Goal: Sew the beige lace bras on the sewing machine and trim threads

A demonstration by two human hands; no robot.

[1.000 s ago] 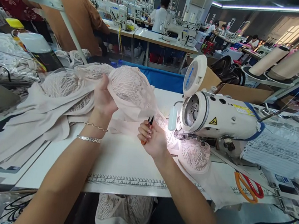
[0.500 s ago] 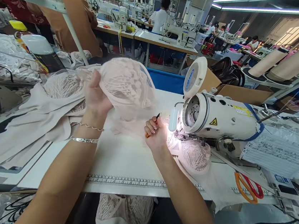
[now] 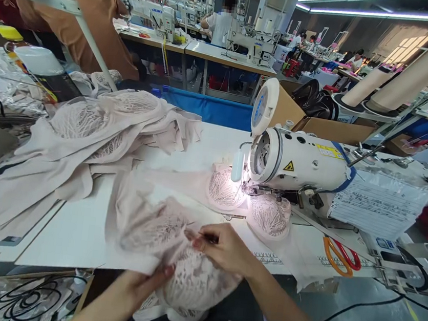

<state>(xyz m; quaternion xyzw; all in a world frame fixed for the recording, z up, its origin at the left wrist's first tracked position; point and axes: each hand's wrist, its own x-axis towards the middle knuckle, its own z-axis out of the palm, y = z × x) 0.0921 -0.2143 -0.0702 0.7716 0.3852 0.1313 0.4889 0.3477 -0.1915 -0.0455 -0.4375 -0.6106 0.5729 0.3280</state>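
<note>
A pale pink lace bra is held low at the table's front edge, partly over my lap. My left hand is closed on its lower edge, thumb on top of the cloth. My right hand is closed around small thread snips, mostly hidden in the fingers, and its fingertips meet the fabric between the two cups. Another lace bra lies under the lit needle area of the white sewing machine. Left on the table is a pile of similar bras.
Orange-handled scissors and red-handled ones lie at the table's right. A handwritten sheet leans by the machine. A white-capped bottle stands behind the pile. Thread cones rise at right. Co-workers sit farther back.
The bra in my left hand has come down from above the table to the front edge. My right hand, still with the snips, has moved down to meet it. The view has shifted slightly.
</note>
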